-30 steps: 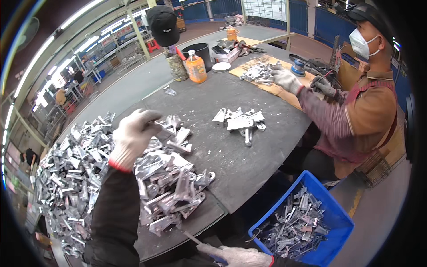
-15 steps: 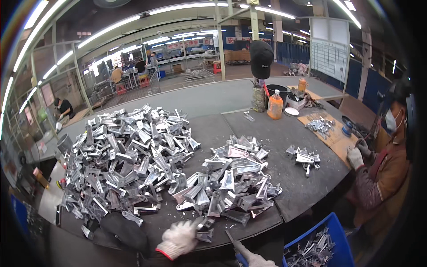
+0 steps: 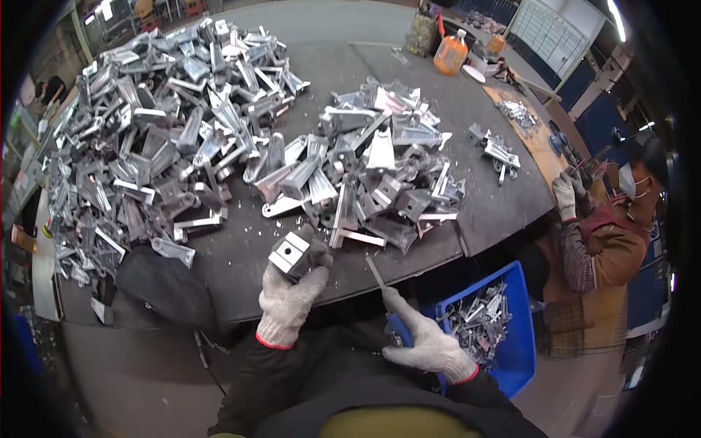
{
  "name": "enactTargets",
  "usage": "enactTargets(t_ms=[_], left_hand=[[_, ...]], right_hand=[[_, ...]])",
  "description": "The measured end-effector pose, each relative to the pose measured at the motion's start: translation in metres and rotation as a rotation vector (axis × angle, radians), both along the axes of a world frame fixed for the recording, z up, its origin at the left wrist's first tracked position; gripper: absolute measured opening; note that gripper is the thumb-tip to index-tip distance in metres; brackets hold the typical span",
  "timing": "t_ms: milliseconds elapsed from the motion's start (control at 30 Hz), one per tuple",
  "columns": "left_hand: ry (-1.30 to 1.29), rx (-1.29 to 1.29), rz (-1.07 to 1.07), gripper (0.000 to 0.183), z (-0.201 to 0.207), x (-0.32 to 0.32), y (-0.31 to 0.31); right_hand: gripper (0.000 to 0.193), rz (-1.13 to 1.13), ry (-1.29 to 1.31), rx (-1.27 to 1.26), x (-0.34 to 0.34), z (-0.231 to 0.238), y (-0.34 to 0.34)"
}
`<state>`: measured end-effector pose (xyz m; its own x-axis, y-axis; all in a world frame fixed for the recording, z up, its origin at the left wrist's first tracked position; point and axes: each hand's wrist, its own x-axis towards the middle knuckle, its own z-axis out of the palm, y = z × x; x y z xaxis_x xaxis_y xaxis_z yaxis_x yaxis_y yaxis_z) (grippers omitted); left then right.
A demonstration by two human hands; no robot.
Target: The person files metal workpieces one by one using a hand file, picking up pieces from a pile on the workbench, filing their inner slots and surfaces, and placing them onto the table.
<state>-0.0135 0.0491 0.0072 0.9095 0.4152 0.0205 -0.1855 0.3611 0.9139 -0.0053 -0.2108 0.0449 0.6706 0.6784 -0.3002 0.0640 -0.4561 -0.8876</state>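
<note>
My left hand [image 3: 286, 305], in a white knit glove with a red cuff, is closed round a silver metal casting [image 3: 289, 252]. The casting's square end, with a dark hole in it, faces up. My right hand [image 3: 429, 343], gloved the same way, grips a flat file [image 3: 375, 273] by its blue handle, the index finger stretched along it. The file's blade points up and left, apart from the casting. Just beyond both hands lies a loose heap of similar castings [image 3: 380, 157] on the dark tabletop [image 3: 336, 283].
A larger pile of castings [image 3: 168, 139] covers the table's left side. Near its front edge lies a black cloth item [image 3: 164, 286]. At my right stands a blue bin [image 3: 524, 343] holding castings. Beyond it a co-worker [image 3: 613, 244] works. An orange bottle [image 3: 450, 54] stands at the back.
The view has tilted down. My left hand has lifted a casting off the table's front edge and turned its square end up. My right hand still holds the file.
</note>
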Motion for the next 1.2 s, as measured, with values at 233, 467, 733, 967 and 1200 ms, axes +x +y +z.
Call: enactTargets(t_ms=[233,467,733,967,1200], left_hand=[[0.040,0.265,-0.071,0.034,-0.020,-0.005,-0.032],[0.033,0.638,-0.046,0.039,-0.014,-0.004,-0.034],[0.129,0.460,-0.131,0.038,-0.018,-0.004,-0.032],[0.134,0.615,-0.115,0.038,-0.009,-0.003,-0.031],[0.149,0.528,-0.122,0.035,-0.012,-0.003,-0.033]], right_hand=[[0.101,-0.113,-0.061,-0.052,-0.017,0.021,-0.004],[0.082,0.056,-0.288,-0.355,-0.011,0.060,0.020],[0.073,0.130,-0.375,-0.453,-0.008,0.058,0.029],[0.065,0.196,-0.471,-0.497,-0.010,0.056,0.033],[0.064,0.196,-0.617,-0.561,-0.009,0.055,0.034]])
